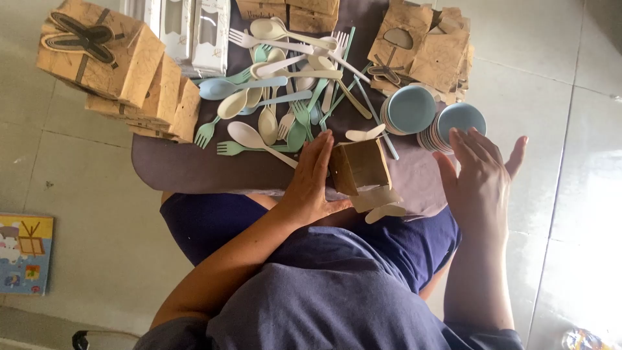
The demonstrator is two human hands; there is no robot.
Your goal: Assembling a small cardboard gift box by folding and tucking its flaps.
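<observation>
Two bare hands work over a dark brown mat (194,168) laid on a pale tiled floor (570,149). The left hand (311,178) lies flat against the side of a small open kraft-paper box (359,167), fingers straight and together, thumb pressed under the box's lower edge. The box sits at the near edge of the mat, tilted, its cream flaps (382,204) hanging open toward the person's lap.

The right hand (479,178) is spread, fingers extended and apart, holding nothing. Its fingertips reach the rim of the nearer of two stacks of small round plates (460,120), blue on top. The second stack (409,109) stands just beside it on the left.

A loose pile of pastel forks and spoons (285,84), in cream, blue and green, covers the middle of the mat, just beyond the left hand. Finished kraft boxes with bow cut-outs (116,65) are stacked at the left. Flat unfolded box blanks (427,48) lie at the far right of the mat. A children's picture book (24,253) lies on the floor, well apart at the left.
</observation>
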